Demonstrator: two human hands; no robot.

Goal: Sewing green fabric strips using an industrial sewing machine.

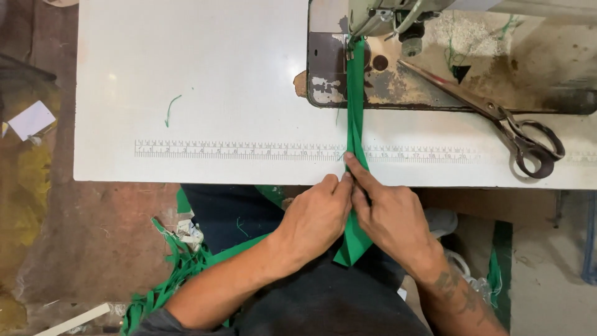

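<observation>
The left hand [317, 214] and right hand [388, 214] sit knuckle to knuckle, both closed in a pinch on the green fabric strip [355, 106]. The strip runs taut from their fingertips straight ahead to the sewing machine [398, 25]; scissors [497, 118] lie beyond the right hand.

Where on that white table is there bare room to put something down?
The white table is bare left of the green strip, above the printed ruler, except a thread scrap. Crowded right: sewing machine, scissors.

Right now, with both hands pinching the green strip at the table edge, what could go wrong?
The green strip runs taut to the presser foot; uneven tension from the left hand or right hand could skew the seam. The scissors lie open-bladed beside the machine bed, where a sleeve or cloth might snag.
</observation>
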